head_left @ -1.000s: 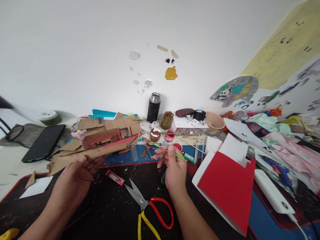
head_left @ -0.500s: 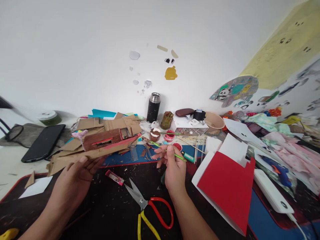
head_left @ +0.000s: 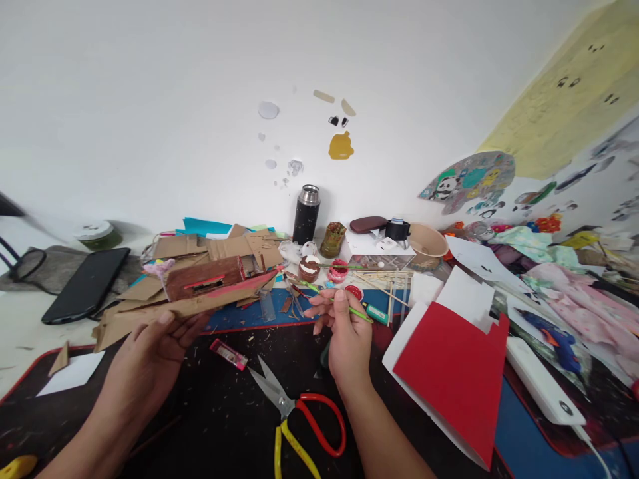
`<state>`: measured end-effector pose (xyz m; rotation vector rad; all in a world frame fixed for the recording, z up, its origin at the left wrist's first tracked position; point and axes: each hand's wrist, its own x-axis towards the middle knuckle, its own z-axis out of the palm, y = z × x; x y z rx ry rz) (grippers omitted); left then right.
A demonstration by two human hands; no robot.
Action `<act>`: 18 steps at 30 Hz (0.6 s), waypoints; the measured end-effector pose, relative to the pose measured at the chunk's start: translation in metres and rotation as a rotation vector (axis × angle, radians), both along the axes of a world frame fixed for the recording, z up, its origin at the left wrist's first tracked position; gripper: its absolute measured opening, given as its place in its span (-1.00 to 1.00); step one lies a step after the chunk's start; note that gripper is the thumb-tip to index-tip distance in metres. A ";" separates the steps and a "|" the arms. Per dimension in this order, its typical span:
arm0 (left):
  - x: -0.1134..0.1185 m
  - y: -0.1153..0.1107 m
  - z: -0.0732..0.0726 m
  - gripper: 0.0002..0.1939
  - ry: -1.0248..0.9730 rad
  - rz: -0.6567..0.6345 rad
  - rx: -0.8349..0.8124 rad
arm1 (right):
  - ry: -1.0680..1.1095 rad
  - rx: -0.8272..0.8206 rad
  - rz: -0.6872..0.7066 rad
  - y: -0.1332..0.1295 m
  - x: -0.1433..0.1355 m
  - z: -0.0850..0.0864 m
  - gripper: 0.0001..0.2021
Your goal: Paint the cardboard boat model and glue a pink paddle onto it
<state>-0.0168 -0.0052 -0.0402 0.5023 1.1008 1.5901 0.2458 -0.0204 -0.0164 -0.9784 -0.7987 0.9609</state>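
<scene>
My left hand [head_left: 154, 352] is closed on a long piece of cardboard [head_left: 200, 305], with the thumb over its near edge and the fingers beneath. Red paint covers part of its right half. Pinched in my right hand [head_left: 349, 339] is a slim paintbrush [head_left: 360, 315] with a green handle, pointing left; its tip is near the cardboard's right end, and I cannot tell whether they touch. Behind the cardboard sits a brown-red painted box [head_left: 204, 276] with a slot in its side. Open scissors [head_left: 284, 404] with red and yellow handles lie between my forearms.
Beyond my hands stand a brown paint pot [head_left: 309, 269], a red paint pot [head_left: 338, 271], a murky jar [head_left: 333, 241] and a black flask [head_left: 306, 216]. A red folder [head_left: 452, 379] lies right, beside a white power strip [head_left: 544, 382]. A phone [head_left: 87, 286] rests left.
</scene>
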 end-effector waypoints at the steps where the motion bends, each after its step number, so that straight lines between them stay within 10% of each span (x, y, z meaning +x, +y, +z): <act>1: 0.000 0.000 0.000 -0.79 -0.001 -0.001 0.001 | 0.001 0.009 0.000 -0.001 0.000 0.000 -0.56; 18: 0.001 0.001 0.001 -0.76 -0.026 0.017 0.024 | -0.004 0.070 0.098 -0.008 -0.006 0.004 -0.59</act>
